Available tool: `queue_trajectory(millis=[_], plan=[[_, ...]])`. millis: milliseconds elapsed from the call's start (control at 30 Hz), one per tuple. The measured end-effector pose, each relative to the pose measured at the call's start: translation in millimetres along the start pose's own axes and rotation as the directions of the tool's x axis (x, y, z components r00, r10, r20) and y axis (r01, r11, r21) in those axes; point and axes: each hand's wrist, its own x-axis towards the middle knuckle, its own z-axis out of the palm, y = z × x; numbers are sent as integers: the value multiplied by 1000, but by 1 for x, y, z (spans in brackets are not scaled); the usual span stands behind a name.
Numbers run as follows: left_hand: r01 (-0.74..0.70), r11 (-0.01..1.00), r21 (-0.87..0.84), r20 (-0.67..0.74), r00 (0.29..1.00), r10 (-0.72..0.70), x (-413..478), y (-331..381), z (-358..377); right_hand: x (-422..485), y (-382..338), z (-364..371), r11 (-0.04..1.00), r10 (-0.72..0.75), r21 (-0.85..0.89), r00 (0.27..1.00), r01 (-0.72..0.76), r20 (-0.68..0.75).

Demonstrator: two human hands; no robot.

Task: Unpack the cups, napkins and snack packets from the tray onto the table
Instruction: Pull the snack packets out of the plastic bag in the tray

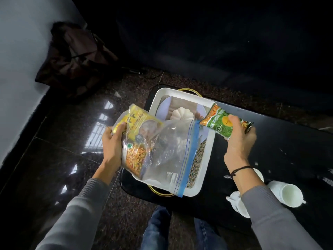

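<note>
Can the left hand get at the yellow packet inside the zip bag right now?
Probably not directly: the left hand grips the zip bag from outside, plastic covering the yellow packet, and the bag's mouth faces the right.

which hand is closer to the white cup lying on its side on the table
Right. The right hand, holding the green snack packet, is above the table and up from the white cup. The left hand grips the clear zip bag beyond the tray's far side.
</note>
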Motion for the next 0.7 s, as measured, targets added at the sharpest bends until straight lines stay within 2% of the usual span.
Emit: queue_trajectory(millis=[133, 200, 333, 433, 533, 700], plan=[[-8, 1000, 5, 43, 999, 7, -3, -4, -8, 11, 4, 12, 998, -58, -19, 998, 58, 25], [-5, 1000, 30, 74, 997, 3, -3, -6, -10, 19, 7, 20, 993, -72, -93, 995, 78, 67], [14, 998, 67, 110, 994, -21, -5, -11, -10, 35, 20, 37, 968, 9, -242, 956, 65, 294], [23, 998, 58, 110, 994, -29, -7, -13, -6, 45, 33, 50, 975, 110, -224, 898, -14, 426], [42, 997, 57, 129, 990, -49, -11, -12, 2, 51, 44, 49, 965, 168, -256, 895, -63, 414], [69, 997, 23, 110, 991, -71, -18, -11, 20, 44, 51, 17, 920, 142, -391, 916, 18, 376]])
